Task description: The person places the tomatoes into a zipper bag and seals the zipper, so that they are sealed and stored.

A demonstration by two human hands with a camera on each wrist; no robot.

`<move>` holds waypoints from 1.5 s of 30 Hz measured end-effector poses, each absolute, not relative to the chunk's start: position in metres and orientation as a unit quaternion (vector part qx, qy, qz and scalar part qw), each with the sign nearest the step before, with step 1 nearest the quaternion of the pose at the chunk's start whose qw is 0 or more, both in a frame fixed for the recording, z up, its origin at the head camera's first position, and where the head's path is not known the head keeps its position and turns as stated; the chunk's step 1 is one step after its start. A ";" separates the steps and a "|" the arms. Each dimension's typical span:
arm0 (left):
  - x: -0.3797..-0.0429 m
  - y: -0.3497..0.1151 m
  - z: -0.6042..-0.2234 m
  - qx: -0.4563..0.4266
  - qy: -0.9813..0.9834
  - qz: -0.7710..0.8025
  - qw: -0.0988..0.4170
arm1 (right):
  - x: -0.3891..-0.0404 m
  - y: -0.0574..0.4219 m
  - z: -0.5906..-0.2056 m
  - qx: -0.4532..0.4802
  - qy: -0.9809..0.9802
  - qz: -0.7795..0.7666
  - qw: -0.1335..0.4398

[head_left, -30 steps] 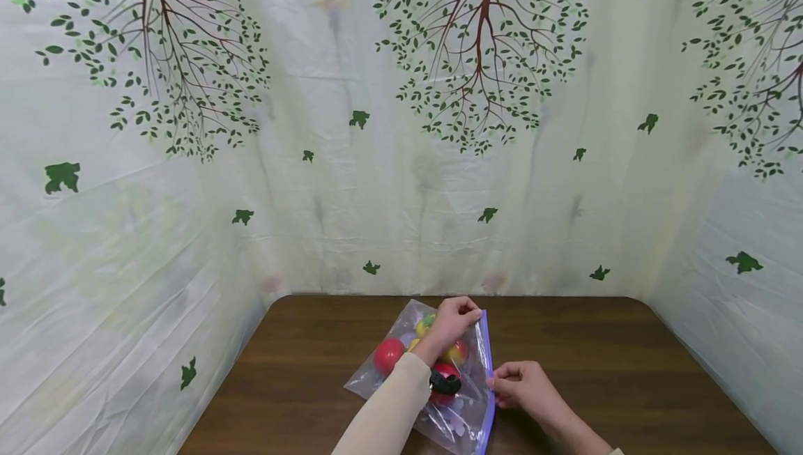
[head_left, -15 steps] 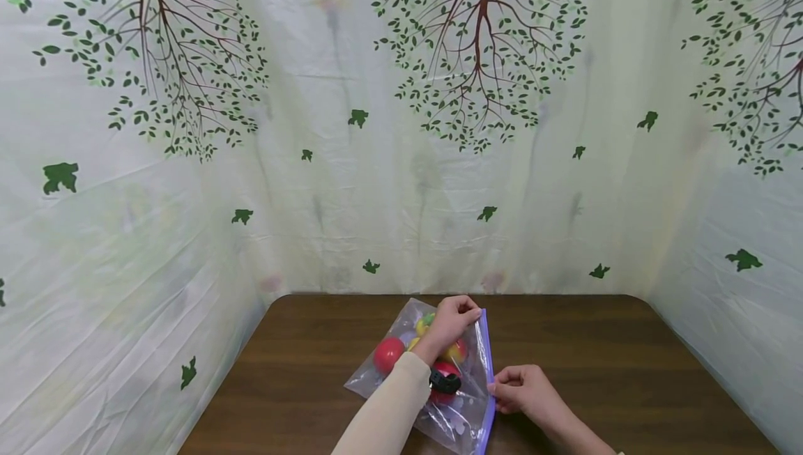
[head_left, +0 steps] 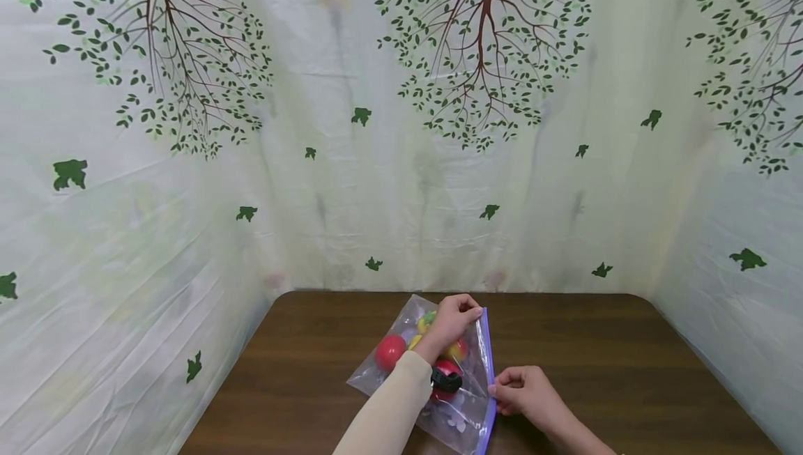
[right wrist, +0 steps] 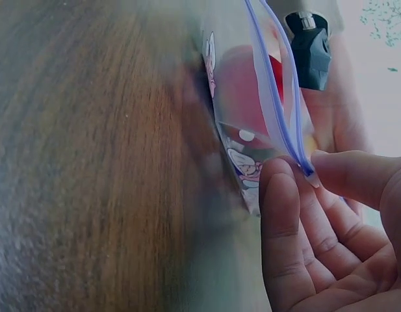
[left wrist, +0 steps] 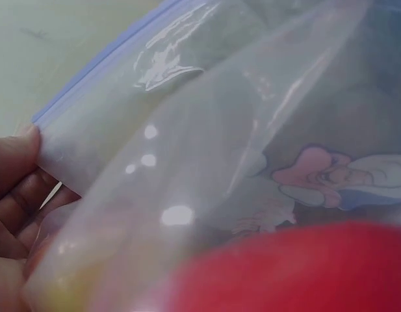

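A clear zip bag (head_left: 461, 417) with a purple zip strip (head_left: 488, 357) lies on the table, its strip on the right side. Inside are round red things (head_left: 390, 352), a yellow-and-red one (head_left: 456, 350) and a yellow one with green (head_left: 426, 321), like fruit. My left hand (head_left: 453, 322) pinches the strip's far corner, its forearm crossing over the bag. My right hand (head_left: 525, 392) pinches the strip near its middle between thumb and fingers. In the right wrist view, the two purple zip edges (right wrist: 273, 91) stand apart beyond my right fingertips. My left forearm hides part of the contents.
The brown wooden table (head_left: 596, 343) reaches back to a pale curtain (head_left: 401, 232) printed with trees and leaves. The curtain also hangs at both sides. A black strap device (head_left: 447, 380) sits on my left wrist.
My right hand has slid slightly along the purple strip toward me. My left hand keeps its pinch on the far corner, and the view has shifted a little.
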State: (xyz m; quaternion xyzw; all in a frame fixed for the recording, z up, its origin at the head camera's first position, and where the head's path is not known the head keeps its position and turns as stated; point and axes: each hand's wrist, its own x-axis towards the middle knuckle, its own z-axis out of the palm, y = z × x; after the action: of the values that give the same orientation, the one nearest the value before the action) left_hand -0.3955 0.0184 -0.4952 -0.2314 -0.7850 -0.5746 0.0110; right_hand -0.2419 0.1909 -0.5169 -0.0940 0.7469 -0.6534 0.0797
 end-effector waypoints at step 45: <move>-0.396 0.019 -0.492 -0.210 -0.800 -0.561 0.035 | -0.232 0.190 -0.526 -0.114 0.776 -0.616 0.069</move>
State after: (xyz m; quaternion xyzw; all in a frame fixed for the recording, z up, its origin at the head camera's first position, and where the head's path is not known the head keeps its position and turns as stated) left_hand -0.3960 0.0193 -0.4922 -0.2097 -0.8003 -0.5607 0.0350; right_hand -0.2315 0.1901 -0.5262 -0.1142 0.7764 -0.6159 0.0689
